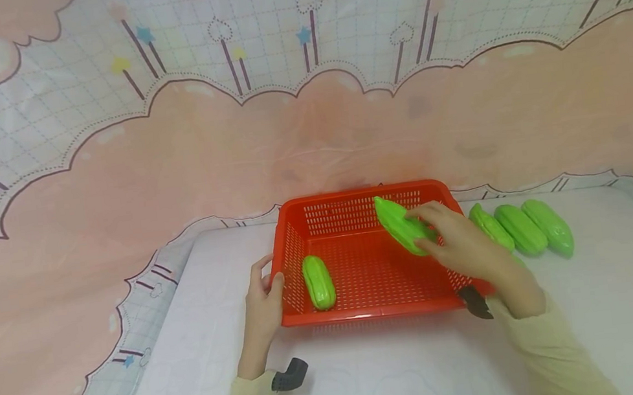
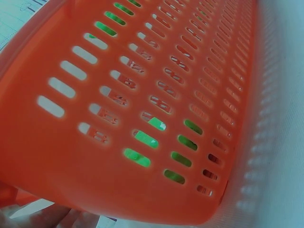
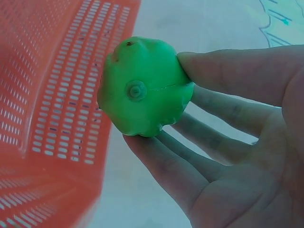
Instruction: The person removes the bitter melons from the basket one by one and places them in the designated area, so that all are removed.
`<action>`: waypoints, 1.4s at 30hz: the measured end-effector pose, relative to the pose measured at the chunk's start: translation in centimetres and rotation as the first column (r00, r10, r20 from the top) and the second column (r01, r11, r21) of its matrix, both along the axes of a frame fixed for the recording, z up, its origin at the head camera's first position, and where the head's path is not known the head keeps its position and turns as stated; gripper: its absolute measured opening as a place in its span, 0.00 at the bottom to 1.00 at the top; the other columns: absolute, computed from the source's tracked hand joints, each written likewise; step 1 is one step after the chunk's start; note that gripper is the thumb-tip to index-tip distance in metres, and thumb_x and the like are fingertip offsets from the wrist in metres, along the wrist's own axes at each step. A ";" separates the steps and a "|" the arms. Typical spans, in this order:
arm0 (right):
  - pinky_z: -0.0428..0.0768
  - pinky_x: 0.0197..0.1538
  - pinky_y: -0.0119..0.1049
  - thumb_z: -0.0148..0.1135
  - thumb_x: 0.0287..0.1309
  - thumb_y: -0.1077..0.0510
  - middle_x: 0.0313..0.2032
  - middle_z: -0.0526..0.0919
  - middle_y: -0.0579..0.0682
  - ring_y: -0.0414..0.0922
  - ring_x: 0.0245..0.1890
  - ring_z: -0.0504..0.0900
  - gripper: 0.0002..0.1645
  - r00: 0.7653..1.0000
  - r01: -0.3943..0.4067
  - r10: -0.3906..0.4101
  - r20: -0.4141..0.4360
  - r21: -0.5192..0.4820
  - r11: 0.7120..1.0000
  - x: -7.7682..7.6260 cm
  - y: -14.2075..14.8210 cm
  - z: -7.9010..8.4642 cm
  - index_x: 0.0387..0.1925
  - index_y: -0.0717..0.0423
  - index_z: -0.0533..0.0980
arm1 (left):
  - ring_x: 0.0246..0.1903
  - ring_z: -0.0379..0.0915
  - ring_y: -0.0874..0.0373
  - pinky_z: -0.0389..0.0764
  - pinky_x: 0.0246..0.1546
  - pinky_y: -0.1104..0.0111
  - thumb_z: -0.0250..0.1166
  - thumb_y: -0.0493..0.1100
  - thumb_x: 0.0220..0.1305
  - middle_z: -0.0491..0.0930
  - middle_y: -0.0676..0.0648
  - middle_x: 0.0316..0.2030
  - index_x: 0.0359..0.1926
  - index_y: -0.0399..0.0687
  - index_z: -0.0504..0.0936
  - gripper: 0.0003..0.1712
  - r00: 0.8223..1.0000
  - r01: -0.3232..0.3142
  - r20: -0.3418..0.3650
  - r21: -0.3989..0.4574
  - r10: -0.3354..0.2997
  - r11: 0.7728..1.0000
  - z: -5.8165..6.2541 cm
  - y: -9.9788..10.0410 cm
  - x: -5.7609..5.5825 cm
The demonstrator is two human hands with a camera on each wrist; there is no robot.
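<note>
My right hand (image 1: 463, 246) holds a ridged green gourd (image 1: 398, 224) over the right half of a red plastic basket (image 1: 376, 311). In the right wrist view, thumb and fingers grip round that gourd (image 3: 142, 90), its blunt end facing the camera. With my left hand (image 1: 263, 308) I grip the basket's left rim. Only part of those fingers (image 2: 52, 218) shows at the bottom of the left wrist view. Inside the basket, near its left wall, lies another green gourd (image 1: 319, 282); it shows as green patches through the slots of the wall (image 2: 109, 185).
Several more green gourds (image 1: 522, 229) lie side by side on the white table (image 1: 372, 373), right of the basket. My right forearm partly covers the nearest ones. Behind the table hangs a patterned cloth (image 1: 310, 139).
</note>
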State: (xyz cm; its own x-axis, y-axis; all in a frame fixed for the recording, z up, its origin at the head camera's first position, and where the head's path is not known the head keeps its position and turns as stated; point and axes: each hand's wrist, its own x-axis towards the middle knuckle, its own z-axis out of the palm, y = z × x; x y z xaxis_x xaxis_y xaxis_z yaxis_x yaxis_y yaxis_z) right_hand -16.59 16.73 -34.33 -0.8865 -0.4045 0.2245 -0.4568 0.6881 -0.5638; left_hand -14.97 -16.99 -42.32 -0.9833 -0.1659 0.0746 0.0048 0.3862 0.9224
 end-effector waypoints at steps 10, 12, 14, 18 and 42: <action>0.79 0.51 0.54 0.62 0.62 0.67 0.55 0.76 0.60 0.57 0.50 0.78 0.25 1.000 0.001 -0.001 -0.020 0.010 1.000 0.4 1.7 -0.1 0.60 0.66 0.70 | 0.42 0.81 0.41 0.83 0.41 0.53 0.50 0.37 0.74 0.81 0.30 0.48 0.69 0.47 0.64 0.25 1.000 0.007 -0.014 0.005 -0.007 1.000 0.0 0.1 0.2; 0.80 0.51 0.54 0.62 0.61 0.67 0.54 0.76 0.60 0.57 0.49 0.79 0.25 0.999 0.004 -0.004 -0.036 0.014 1.000 0.5 2.0 -0.1 0.60 0.66 0.71 | 0.42 0.81 0.41 0.84 0.42 0.53 0.50 0.37 0.74 0.81 0.30 0.48 0.69 0.47 0.64 0.25 1.000 0.008 -0.011 0.007 -0.007 1.000 0.1 0.1 0.2; 0.80 0.49 0.54 0.62 0.61 0.67 0.54 0.76 0.61 0.57 0.48 0.79 0.25 0.999 0.007 -0.006 -0.051 0.014 1.000 0.6 2.3 -0.2 0.60 0.66 0.71 | 0.43 0.81 0.41 0.84 0.42 0.52 0.50 0.37 0.74 0.81 0.31 0.49 0.70 0.48 0.64 0.25 1.000 0.007 -0.005 0.014 -0.007 1.000 0.2 0.1 0.2; 0.80 0.50 0.54 0.62 0.61 0.68 0.55 0.76 0.62 0.57 0.48 0.79 0.25 0.999 0.015 -0.015 -0.051 0.012 1.000 0.9 2.8 -0.1 0.60 0.66 0.71 | 0.44 0.81 0.41 0.84 0.44 0.51 0.50 0.38 0.74 0.81 0.31 0.49 0.70 0.48 0.64 0.25 1.000 0.007 0.002 0.022 -0.007 1.000 0.1 0.1 0.1; 0.79 0.51 0.60 0.60 0.61 0.68 0.58 0.72 0.64 0.65 0.52 0.79 0.28 0.998 0.068 -0.068 -0.016 0.017 0.998 1.9 5.9 -0.1 0.62 0.67 0.67 | 0.45 0.81 0.42 0.84 0.44 0.52 0.51 0.39 0.74 0.81 0.32 0.51 0.70 0.50 0.63 0.25 1.000 0.004 0.018 0.016 -0.004 1.000 0.0 0.0 0.0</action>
